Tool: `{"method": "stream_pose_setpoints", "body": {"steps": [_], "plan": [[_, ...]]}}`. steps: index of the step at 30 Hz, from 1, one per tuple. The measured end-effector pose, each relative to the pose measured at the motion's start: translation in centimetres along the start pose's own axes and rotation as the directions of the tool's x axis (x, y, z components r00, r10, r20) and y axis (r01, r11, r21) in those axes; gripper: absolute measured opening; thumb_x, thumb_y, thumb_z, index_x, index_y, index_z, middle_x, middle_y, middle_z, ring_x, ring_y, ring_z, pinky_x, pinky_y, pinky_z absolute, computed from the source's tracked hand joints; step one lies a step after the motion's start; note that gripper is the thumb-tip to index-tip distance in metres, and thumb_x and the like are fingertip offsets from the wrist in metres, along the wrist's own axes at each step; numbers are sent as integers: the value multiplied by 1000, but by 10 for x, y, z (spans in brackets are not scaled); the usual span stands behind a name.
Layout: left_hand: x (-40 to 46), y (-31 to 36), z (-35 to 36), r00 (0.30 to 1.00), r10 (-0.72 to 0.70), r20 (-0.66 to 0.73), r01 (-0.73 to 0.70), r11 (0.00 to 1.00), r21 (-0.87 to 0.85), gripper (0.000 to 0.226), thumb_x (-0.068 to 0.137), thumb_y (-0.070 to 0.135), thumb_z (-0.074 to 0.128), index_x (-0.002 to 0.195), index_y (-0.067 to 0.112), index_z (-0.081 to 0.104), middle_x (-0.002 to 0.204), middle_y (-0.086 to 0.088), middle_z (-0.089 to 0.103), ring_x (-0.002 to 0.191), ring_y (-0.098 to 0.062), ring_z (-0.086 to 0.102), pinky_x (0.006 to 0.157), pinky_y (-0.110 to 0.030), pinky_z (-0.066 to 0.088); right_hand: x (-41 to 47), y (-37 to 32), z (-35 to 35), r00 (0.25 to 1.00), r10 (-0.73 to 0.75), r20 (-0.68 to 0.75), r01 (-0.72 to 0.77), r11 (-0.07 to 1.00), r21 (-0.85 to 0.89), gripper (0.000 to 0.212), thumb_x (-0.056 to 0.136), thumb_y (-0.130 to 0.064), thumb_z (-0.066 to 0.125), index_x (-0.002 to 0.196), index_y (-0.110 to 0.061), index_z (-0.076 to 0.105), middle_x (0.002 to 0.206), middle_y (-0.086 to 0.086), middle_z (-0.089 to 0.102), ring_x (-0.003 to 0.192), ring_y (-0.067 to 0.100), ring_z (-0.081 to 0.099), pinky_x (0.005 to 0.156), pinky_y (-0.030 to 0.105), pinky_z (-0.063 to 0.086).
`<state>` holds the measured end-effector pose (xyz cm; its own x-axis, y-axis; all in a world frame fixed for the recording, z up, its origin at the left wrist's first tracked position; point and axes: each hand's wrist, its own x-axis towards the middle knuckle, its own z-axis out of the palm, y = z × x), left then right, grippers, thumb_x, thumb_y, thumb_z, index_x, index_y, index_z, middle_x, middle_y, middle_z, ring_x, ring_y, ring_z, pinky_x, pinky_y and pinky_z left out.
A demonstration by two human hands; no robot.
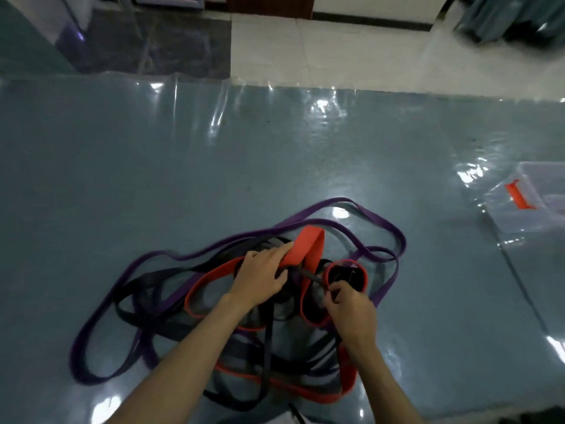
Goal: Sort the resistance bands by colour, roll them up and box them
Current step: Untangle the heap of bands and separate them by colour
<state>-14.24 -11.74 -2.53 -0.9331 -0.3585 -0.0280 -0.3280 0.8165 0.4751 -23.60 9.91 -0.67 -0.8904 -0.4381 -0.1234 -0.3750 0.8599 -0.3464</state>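
Note:
A tangled heap of resistance bands lies on the table in front of me: purple bands (336, 223), black bands (143, 281) and red bands (305, 244). My left hand (263, 275) rests on the heap's middle, fingers closed around a wide red band whose loop stands up past my fingertips. My right hand (351, 309) pinches a narrow black band (310, 277) that runs taut toward my left hand. A clear plastic box (532, 220) with a red latch (516, 195) sits at the table's right edge, well away from both hands.
The table (183, 163) has a blue-grey top under a glossy clear plastic sheet with glare spots. Beyond its far edge lies tiled floor, with dark furniture at the top left and top right.

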Motion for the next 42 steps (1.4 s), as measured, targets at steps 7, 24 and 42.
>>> {"method": "stream_pose_setpoints", "body": {"steps": [7,24,42], "plan": [[-34,-1,-22,996,30,84,-35,998,58,76,94,59,62,161,32,38,94,1,76,98,-23,71,91,-38,48,29,-3,-36,952,-74,-297,171,933,315,10,93,-19,74,100,-22,67,60,-11,54,53,6,55,56,26,49],[-98,37,-29,976,139,165,-113,982,-154,30,91,57,52,83,28,46,80,14,52,83,-6,53,109,-41,37,10,-34,-76,864,-336,-375,488,740,462,28,100,-6,60,112,-31,64,107,-22,73,62,4,62,58,16,47],[-143,24,-82,943,-265,201,331,684,-651,66,92,74,48,83,11,67,74,-8,79,67,-25,78,78,-46,63,-11,-42,-103,945,-220,-243,309,846,434,42,98,-60,50,74,-33,71,63,-11,70,53,8,64,56,33,51]]}}
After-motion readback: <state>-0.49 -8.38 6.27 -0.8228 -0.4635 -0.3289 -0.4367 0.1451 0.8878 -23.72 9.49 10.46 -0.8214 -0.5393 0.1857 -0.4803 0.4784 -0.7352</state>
